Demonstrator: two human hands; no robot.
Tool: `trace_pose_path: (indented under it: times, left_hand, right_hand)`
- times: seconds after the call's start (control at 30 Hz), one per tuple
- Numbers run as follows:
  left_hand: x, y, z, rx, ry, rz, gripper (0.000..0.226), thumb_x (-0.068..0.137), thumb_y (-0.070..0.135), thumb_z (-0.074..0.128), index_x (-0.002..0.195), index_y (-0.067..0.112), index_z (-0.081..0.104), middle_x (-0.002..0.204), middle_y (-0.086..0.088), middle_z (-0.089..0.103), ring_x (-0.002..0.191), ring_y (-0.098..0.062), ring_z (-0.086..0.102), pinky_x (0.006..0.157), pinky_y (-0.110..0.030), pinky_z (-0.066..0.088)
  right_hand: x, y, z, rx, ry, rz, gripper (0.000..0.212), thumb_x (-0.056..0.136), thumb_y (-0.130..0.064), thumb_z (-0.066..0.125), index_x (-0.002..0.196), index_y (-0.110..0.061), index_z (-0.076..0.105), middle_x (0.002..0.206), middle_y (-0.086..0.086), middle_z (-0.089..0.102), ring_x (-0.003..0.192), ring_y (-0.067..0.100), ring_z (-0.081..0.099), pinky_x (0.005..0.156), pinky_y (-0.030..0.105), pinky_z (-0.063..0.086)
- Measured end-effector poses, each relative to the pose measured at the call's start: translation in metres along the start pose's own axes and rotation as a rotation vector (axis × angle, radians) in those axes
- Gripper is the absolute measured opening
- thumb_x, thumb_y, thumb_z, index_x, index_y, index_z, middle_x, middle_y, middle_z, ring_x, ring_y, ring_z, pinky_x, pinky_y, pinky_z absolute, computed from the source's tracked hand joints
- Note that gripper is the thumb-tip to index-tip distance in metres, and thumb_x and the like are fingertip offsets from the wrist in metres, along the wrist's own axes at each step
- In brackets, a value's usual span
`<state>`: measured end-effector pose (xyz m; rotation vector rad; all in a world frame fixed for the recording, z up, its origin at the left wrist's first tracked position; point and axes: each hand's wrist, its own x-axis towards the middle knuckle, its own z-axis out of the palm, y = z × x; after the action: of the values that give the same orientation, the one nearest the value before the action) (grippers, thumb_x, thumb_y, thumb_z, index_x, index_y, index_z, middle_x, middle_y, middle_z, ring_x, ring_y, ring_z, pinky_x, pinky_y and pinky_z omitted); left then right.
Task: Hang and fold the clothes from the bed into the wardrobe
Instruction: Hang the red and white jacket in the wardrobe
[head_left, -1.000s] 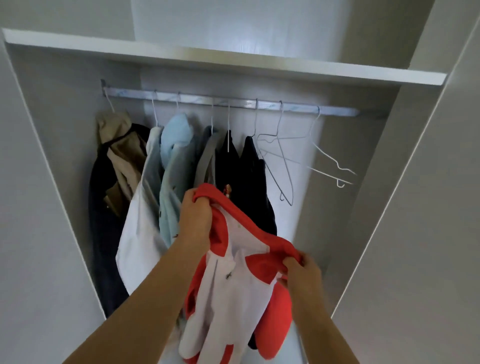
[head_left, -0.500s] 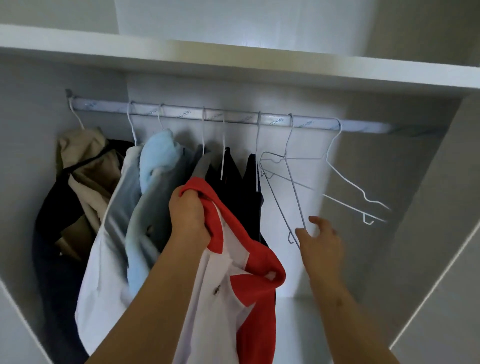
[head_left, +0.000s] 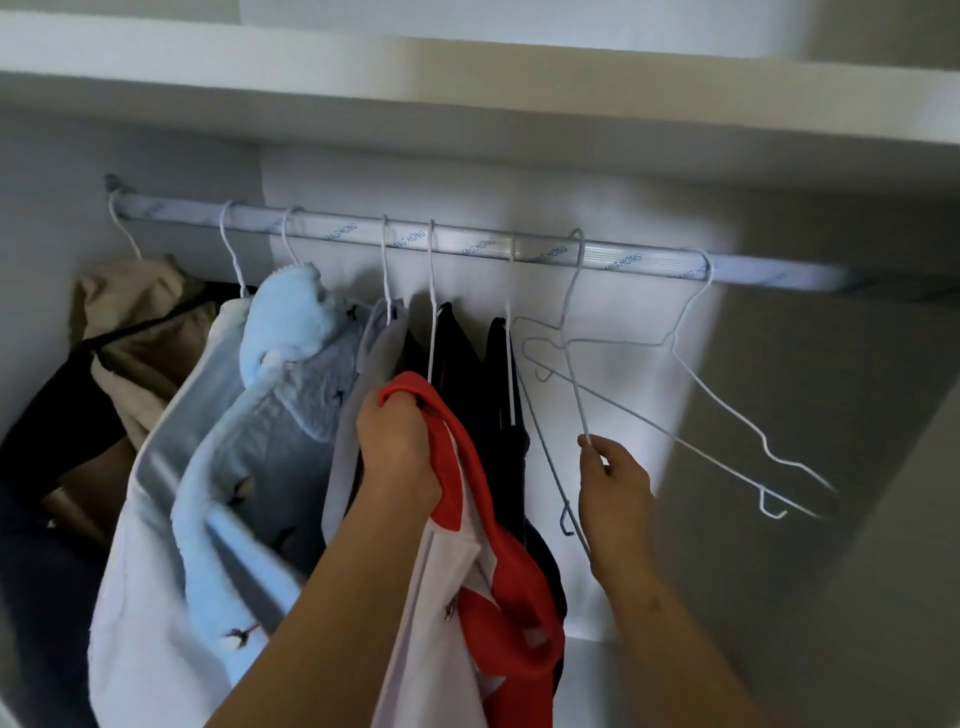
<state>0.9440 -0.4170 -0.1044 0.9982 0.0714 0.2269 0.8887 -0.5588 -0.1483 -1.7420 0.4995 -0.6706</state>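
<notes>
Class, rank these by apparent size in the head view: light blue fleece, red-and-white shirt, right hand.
Light blue fleece and red-and-white shirt look alike; the shirt is nearer and cut off, so unranked.
Right hand is smallest.

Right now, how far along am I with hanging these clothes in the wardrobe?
Done: several garments, a light blue top among them, hang on the rail. In hand: your left hand grips the red and white shirt; your right hand pinches an empty wire hanger hooked on the rail. Left: that shirt goes on the hanger. The bed is out of view, so more may remain.
</notes>
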Motion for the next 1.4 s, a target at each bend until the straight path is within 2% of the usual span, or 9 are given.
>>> trace_pose_path:
  times: [0.13, 0.3, 0.63, 0.83, 0.97, 1.03, 1.13, 1.27, 1.4]
  left_hand:
    - [-0.005, -0.003, 0.007, 0.038, 0.06, -0.064, 0.034, 0.093, 0.001, 0.033, 0.07, 0.021, 0.049, 0.067, 0.0, 0.049, 0.058, -0.011, 0.047, 0.055, -0.022, 0.042]
    - [-0.006, -0.006, 0.007, 0.055, 0.027, -0.076, 0.037, 0.089, -0.001, 0.031, 0.067, 0.025, 0.047, 0.065, 0.006, 0.047, 0.057, -0.007, 0.045, 0.055, -0.022, 0.039]
    - [-0.013, 0.004, -0.013, 0.102, 0.043, -0.136, 0.031, 0.09, 0.004, 0.035, 0.066, 0.019, 0.047, 0.065, -0.003, 0.046, 0.057, -0.014, 0.044, 0.055, -0.028, 0.039]
    - [-0.033, 0.017, -0.046, 0.168, 0.028, -0.197, 0.024, 0.093, 0.008, 0.038, 0.08, 0.017, 0.055, 0.07, -0.003, 0.053, 0.062, -0.012, 0.049, 0.059, -0.025, 0.044]
    - [-0.051, 0.033, -0.085, 0.231, 0.029, -0.162, 0.027, 0.093, 0.008, 0.037, 0.114, 0.005, 0.054, 0.102, -0.015, 0.06, 0.074, -0.015, 0.054, 0.06, -0.023, 0.05]
    - [-0.066, 0.043, -0.108, 0.257, 0.027, -0.148, 0.022, 0.093, 0.01, 0.04, 0.111, 0.015, 0.05, 0.108, -0.011, 0.059, 0.077, -0.011, 0.052, 0.065, -0.02, 0.049]
    - [-0.092, 0.052, -0.136, 0.305, -0.027, -0.169, 0.025, 0.094, 0.012, 0.043, 0.115, 0.026, 0.047, 0.088, 0.007, 0.049, 0.069, -0.001, 0.045, 0.05, -0.005, 0.042]
    - [-0.118, 0.048, -0.163, 0.317, -0.237, -0.362, 0.028, 0.093, 0.011, 0.044, 0.116, 0.027, 0.049, 0.094, -0.006, 0.058, 0.075, -0.012, 0.055, 0.067, -0.026, 0.049]
    - [-0.143, 0.047, -0.169, 0.295, -0.292, -0.435, 0.018, 0.094, 0.012, 0.046, 0.104, 0.023, 0.055, 0.089, -0.003, 0.059, 0.072, -0.012, 0.056, 0.064, -0.025, 0.049]
  right_hand:
    - [0.005, -0.002, 0.002, 0.026, -0.05, -0.019, 0.026, 0.098, -0.024, 0.045, 0.116, -0.015, 0.062, 0.081, -0.006, 0.05, 0.081, 0.013, 0.047, 0.079, 0.026, 0.039]
    - [0.006, -0.005, 0.008, 0.05, -0.129, -0.053, 0.021, 0.097, -0.02, 0.045, 0.106, -0.02, 0.064, 0.062, -0.012, 0.044, 0.055, 0.005, 0.039, 0.059, 0.022, 0.035]
    - [-0.025, -0.015, 0.005, 0.18, 0.04, -0.029, 0.013, 0.094, -0.019, 0.052, 0.095, -0.021, 0.065, 0.046, -0.012, 0.044, 0.038, 0.003, 0.036, 0.049, 0.021, 0.035]
    - [-0.07, -0.012, 0.001, 0.181, 0.105, 0.042, 0.02, 0.092, -0.025, 0.053, 0.075, -0.017, 0.059, 0.043, -0.012, 0.039, 0.043, 0.008, 0.031, 0.048, 0.023, 0.03]
    - [-0.12, -0.005, 0.016, 0.198, 0.174, 0.143, 0.028, 0.091, -0.026, 0.053, 0.065, -0.014, 0.053, 0.046, -0.008, 0.038, 0.05, 0.012, 0.035, 0.056, 0.029, 0.034]
    - [-0.152, 0.002, 0.019, 0.205, 0.204, 0.172, 0.032, 0.091, -0.026, 0.054, 0.061, -0.014, 0.049, 0.048, -0.006, 0.039, 0.053, 0.014, 0.036, 0.059, 0.031, 0.034]
    - [-0.194, 0.01, 0.012, 0.224, 0.272, 0.193, 0.037, 0.093, -0.026, 0.051, 0.06, -0.012, 0.044, 0.051, 0.0, 0.033, 0.051, 0.014, 0.031, 0.054, 0.029, 0.028]
    - [-0.239, 0.02, -0.008, 0.276, 0.4, 0.267, 0.043, 0.095, -0.026, 0.047, 0.055, -0.018, 0.035, 0.053, 0.003, 0.027, 0.049, 0.015, 0.024, 0.051, 0.027, 0.02]
    - [-0.268, 0.022, -0.028, 0.282, 0.434, 0.295, 0.046, 0.096, -0.029, 0.045, 0.053, -0.019, 0.032, 0.048, 0.0, 0.025, 0.045, 0.012, 0.023, 0.048, 0.026, 0.02]
